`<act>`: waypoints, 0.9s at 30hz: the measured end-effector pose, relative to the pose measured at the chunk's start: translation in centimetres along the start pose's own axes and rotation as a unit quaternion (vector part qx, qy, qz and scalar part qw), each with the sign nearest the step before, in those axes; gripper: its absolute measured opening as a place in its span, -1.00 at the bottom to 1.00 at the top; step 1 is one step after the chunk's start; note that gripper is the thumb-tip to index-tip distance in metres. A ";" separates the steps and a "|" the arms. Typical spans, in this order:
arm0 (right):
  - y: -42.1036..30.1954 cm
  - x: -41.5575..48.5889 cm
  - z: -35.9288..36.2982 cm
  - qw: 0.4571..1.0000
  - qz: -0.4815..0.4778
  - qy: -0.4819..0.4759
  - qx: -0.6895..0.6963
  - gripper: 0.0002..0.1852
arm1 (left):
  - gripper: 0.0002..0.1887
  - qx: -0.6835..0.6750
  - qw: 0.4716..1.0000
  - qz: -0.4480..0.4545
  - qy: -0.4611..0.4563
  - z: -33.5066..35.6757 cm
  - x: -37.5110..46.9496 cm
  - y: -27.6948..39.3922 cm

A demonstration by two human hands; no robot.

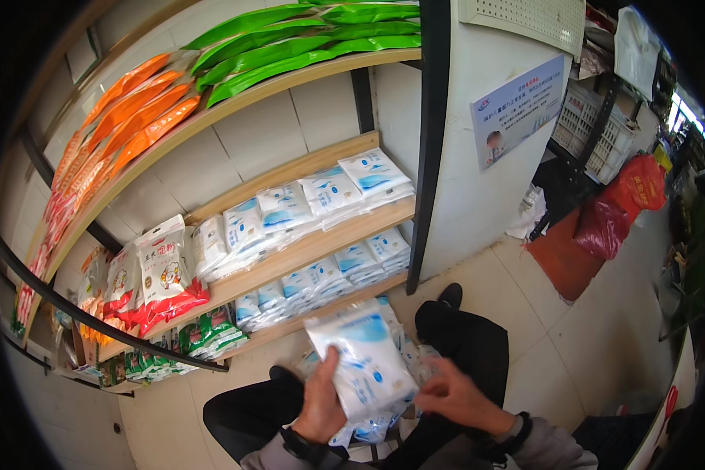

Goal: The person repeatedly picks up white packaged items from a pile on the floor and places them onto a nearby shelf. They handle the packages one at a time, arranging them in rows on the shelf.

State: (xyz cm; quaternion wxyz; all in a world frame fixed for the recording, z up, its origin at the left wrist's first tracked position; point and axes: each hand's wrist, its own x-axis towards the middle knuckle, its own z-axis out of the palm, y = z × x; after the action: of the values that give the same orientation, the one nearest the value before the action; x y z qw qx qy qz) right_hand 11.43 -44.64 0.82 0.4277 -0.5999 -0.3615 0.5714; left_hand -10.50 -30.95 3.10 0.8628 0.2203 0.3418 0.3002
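My left hand (320, 396) grips a white and blue plastic packet (365, 358) by its left edge, the thumb lying on top. The packet is held tilted between my knees, above the floor. Close to its lower right corner is my right hand (461, 390), blurred, with its fingers bent. Whether those fingers touch the plastic cannot be made out. Beneath the held packet lies a heap of similar packets (376, 429), partly covered by it and my hands.
Before me stands a shelf rack with a black post (429, 147). Its middle board (305, 249) bears white and blue packets (288, 207) and red-and-white bags (167, 267). Green bags (258, 64) and orange bags (147, 126) fill the board above. Red plastic bags (620, 211) lie at right.
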 end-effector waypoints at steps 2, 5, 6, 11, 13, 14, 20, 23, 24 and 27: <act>0.2 0.0 -3.2 0.948 -0.149 0.150 -0.238 -0.20 | -0.36 0.004 0.999 0.041 -0.002 0.6 1.8 2.3; -0.2 0.5 -8.0 0.795 -0.268 0.271 -0.472 -0.32 | -0.38 0.036 0.995 0.093 -0.006 2.2 4.9 6.0; 0.6 0.9 -9.0 0.788 -0.275 0.273 -0.478 -0.38 | -0.40 0.033 0.995 0.091 -0.025 2.1 6.5 6.9; 3.8 2.5 -11.1 0.772 -0.317 0.286 -0.471 -0.66 | -0.43 0.072 0.990 0.115 -0.046 4.9 14.2 10.7; 3.5 2.6 -11.0 0.786 -0.315 0.285 -0.450 -0.75 | -0.45 0.089 0.983 0.152 -0.053 5.3 18.0 12.5; 3.6 2.7 -11.0 0.789 -0.316 0.282 -0.446 -0.76 | -0.48 0.087 0.981 0.159 -0.066 5.4 19.7 13.5; 3.6 2.6 -11.2 0.803 -0.303 0.282 -0.429 -0.77 | -0.56 0.123 0.972 0.185 -0.070 8.7 29.0 17.2; 3.4 2.5 -11.4 0.814 -0.292 0.277 -0.419 -0.78 | -0.54 0.118 0.973 0.191 -0.058 10.0 32.3 17.3; 3.3 2.5 -11.4 0.818 -0.287 0.275 -0.415 -0.78 | -0.54 0.115 0.972 0.195 -0.059 10.3 33.4 17.2; 3.4 2.5 -11.4 0.823 -0.285 0.279 -0.405 -0.80 | -0.54 0.104 0.975 0.192 -0.046 11.0 36.0 17.0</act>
State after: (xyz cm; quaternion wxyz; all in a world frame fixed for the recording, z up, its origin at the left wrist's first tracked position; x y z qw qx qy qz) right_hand 22.81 -44.74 -3.50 0.3724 -0.7233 -0.5804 0.0349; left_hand 12.32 3.50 3.97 0.7762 0.3839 0.2821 0.4130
